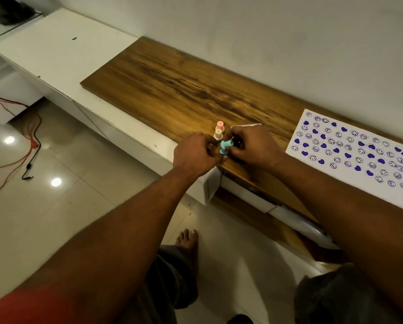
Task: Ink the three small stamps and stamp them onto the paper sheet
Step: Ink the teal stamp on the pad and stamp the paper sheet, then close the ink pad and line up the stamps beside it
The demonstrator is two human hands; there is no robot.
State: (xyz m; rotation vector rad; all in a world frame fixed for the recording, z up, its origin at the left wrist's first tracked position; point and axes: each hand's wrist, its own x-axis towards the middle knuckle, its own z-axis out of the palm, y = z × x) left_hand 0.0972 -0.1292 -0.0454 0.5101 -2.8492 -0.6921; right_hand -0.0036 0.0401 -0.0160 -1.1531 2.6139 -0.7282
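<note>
Shelf (172, 85) first: one wood top, stiff and flat, good to press against. It carries everything.

Sheet (350, 181): one, lying flat at the right end of the shelf, well apart from my hands. Thin paper, light, prob slides if I push sideways, so I'd press straight down and maybe pin an edge w/ a free finger. Already packed w/ prints, blue hearts and round faces; too many and too small to count exactly, dozens. Free room looks limited to the near margin.

My hands meet at the shelf's front edge. Left hand (195, 153) is curled, fingers pinched toward the blue stamp (226, 147); right hand (254, 146) is closed over something dark, prob the ink pad, mostly hidden, can't say for sure. Blue stamp sits between the two hands, tilted, touched by both; which hand really carries it I can't tell.

Stamps: three. Blue in hand, cream stamp (218, 134) and pink stamp (219, 125) standing upright on the shelf just behind my fingers, pink behind cream, close together. All small plastic spools, light, hard, a bit slick. Best hold is the narrow waist between the flanges, thumb + two fingers; keeps fingers off the inked face.

A scrap of white paper (247, 125) peeks out behind my right hand, one.
</note>
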